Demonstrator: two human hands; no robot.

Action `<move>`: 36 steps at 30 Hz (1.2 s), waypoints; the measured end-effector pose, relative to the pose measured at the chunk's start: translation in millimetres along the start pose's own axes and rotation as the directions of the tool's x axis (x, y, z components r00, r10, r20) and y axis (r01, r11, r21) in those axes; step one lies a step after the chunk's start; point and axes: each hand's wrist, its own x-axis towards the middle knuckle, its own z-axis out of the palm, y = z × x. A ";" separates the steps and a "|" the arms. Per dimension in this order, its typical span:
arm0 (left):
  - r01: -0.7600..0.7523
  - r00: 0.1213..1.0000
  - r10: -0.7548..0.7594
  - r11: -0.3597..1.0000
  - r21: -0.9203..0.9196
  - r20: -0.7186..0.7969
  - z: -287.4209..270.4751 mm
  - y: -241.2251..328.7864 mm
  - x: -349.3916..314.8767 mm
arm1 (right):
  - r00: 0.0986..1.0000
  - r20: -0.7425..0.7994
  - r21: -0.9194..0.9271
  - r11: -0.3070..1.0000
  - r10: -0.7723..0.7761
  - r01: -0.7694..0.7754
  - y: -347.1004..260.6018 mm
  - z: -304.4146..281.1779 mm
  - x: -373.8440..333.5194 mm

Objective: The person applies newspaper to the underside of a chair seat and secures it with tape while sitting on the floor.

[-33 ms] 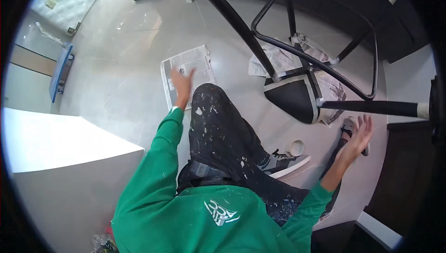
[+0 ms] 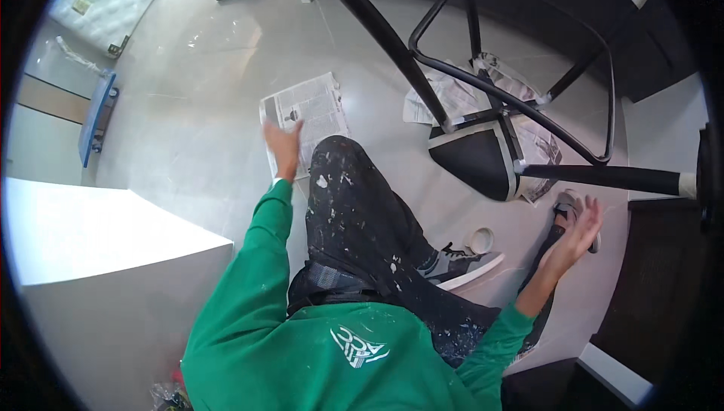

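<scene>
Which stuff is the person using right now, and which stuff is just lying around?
In use:
left hand reaching over the flat newspaper
right hand held open, holding nothing
overturned black chair on crumpled newspaper

Lying about:
tape roll
blue tool
white cabinet

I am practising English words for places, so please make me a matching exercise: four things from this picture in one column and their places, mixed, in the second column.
Things:
1. folded newspaper
2. roll of tape
3. upturned black chair
4. white cabinet

Places:
a. beside the grey shoe
b. at the person's left
c. under the left hand
d. on crumpled newspaper

Pairs: 1-c, 2-a, 3-d, 4-b
</scene>
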 end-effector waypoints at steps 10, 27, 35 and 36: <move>0.220 0.938 -0.257 0.960 0.173 0.234 23.5 -39.8 -10.8 | 0.917 0.097 -0.101 0.920 0.388 -0.378 86.8 -44.7 -113.2; 0.761 0.640 -0.002 0.137 -0.634 0.768 -113.4 102.9 -76.7 | 0.626 0.531 0.095 0.694 0.571 -0.713 70.7 16.9 -155.1; 0.968 0.221 0.060 0.110 -0.227 0.973 -136.2 230.2 -299.8 | 0.536 0.507 0.135 0.552 0.675 -0.823 83.0 30.8 -159.3; 0.978 0.161 0.075 0.124 -0.170 0.984 -134.5 230.1 -309.0 | 0.539 0.448 0.125 0.547 0.714 -0.828 91.2 23.3 -158.3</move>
